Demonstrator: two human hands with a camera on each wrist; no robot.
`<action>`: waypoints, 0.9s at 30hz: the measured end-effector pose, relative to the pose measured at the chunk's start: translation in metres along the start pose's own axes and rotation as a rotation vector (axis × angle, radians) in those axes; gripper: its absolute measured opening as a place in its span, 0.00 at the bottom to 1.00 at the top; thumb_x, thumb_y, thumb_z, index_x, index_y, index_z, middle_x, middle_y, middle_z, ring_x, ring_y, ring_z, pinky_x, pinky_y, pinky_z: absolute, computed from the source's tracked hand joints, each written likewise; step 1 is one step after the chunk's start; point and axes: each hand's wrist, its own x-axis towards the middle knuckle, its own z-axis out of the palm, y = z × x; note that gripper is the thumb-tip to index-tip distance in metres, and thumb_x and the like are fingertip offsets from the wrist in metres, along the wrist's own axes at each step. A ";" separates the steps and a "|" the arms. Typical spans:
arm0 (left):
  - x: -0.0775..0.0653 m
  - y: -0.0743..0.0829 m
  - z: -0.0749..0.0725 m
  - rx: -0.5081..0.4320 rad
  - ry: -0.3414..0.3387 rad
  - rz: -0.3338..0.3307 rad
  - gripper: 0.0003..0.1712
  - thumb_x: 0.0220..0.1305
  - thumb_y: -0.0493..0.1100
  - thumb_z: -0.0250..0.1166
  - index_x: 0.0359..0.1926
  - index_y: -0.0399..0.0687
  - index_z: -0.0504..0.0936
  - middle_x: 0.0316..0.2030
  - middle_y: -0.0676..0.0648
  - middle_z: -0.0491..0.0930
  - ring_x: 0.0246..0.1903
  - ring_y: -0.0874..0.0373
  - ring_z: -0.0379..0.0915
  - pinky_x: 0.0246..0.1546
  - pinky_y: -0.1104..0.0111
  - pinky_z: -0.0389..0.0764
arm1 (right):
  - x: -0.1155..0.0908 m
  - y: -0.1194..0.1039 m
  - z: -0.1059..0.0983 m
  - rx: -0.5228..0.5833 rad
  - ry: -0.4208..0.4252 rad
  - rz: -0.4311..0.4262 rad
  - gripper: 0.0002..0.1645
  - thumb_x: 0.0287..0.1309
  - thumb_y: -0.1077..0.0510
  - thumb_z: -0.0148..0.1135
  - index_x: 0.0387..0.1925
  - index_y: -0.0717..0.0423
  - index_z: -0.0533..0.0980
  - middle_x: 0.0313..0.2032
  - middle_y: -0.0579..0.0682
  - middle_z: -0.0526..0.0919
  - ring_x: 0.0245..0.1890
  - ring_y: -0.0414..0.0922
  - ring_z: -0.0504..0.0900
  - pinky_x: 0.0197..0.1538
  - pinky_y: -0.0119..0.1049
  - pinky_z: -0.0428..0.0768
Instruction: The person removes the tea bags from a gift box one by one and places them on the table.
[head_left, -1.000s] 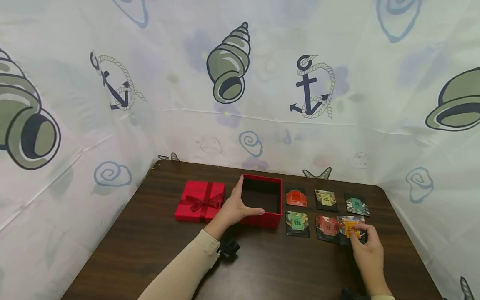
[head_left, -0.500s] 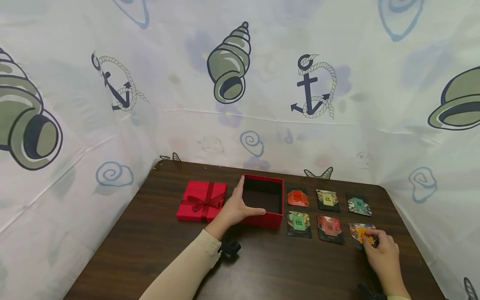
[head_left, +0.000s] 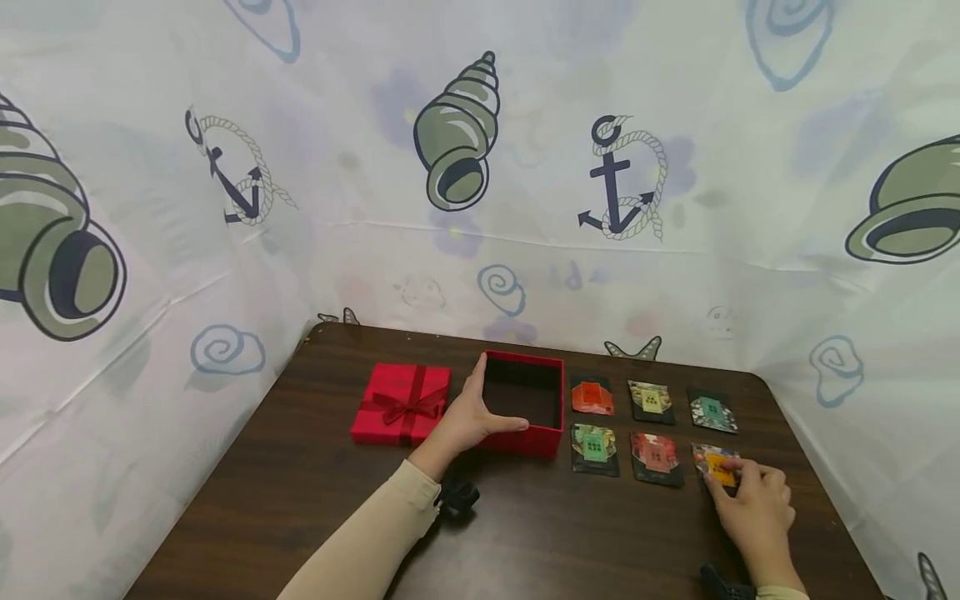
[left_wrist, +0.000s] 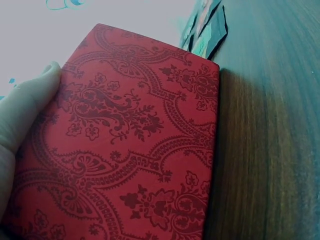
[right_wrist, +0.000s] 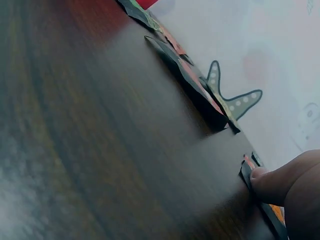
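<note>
My left hand (head_left: 468, 417) lies against the near left corner of a lidless red gift box (head_left: 525, 442). Its thumb stretches along the front rim and its straight fingers reach up the left side. In the left wrist view the thumb (left_wrist: 42, 90) touches the edge of the patterned red wall. At the right, my right hand (head_left: 753, 508) holds a flat dark sachet with an orange label (head_left: 716, 467) between thumb and fingers, low at the tabletop. In the right wrist view the thumb tip meets the sachet's edge; the other fingers are hidden there.
A red lid with a ribbon bow (head_left: 408, 404) lies left of the box. Right of the box, several sachets lie in two rows, among them an orange-red one (head_left: 592, 395), a green-labelled one (head_left: 595, 448) and a red one (head_left: 656, 457). Printed cloth walls (head_left: 525, 250) surround the table (head_left: 555, 525).
The orange-labelled sachet has moved right with my right hand, off the red sachet it overlapped, and now lies beside it with a gap. My left hand stays at the box.
</note>
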 end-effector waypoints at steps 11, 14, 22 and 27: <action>0.006 0.001 0.003 0.026 0.012 0.004 0.84 0.45 0.68 0.87 0.90 0.71 0.37 0.89 0.43 0.47 0.85 0.36 0.51 0.76 0.32 0.68 | -0.002 0.002 0.002 0.014 0.033 -0.007 0.30 0.75 0.47 0.67 0.65 0.64 0.72 0.71 0.75 0.62 0.68 0.73 0.63 0.56 0.73 0.59; 0.007 0.000 0.002 0.035 0.006 0.012 0.85 0.45 0.68 0.87 0.90 0.68 0.37 0.89 0.43 0.47 0.85 0.36 0.50 0.75 0.32 0.68 | -0.004 0.003 0.004 0.020 0.044 -0.008 0.30 0.75 0.47 0.68 0.64 0.65 0.72 0.70 0.75 0.63 0.68 0.73 0.63 0.56 0.73 0.58; 0.002 -0.004 -0.001 0.180 0.031 0.057 0.82 0.53 0.69 0.83 0.90 0.60 0.33 0.89 0.39 0.41 0.87 0.33 0.42 0.76 0.30 0.65 | -0.014 -0.001 0.010 0.091 0.134 -0.018 0.22 0.74 0.53 0.67 0.59 0.63 0.75 0.67 0.73 0.66 0.66 0.73 0.65 0.59 0.75 0.57; 0.001 0.000 -0.015 0.342 0.198 0.218 0.66 0.62 0.73 0.75 0.88 0.53 0.53 0.87 0.41 0.52 0.85 0.36 0.48 0.76 0.36 0.71 | -0.014 -0.010 0.020 0.133 0.188 -0.038 0.23 0.73 0.55 0.68 0.60 0.66 0.76 0.66 0.74 0.66 0.67 0.74 0.63 0.60 0.76 0.56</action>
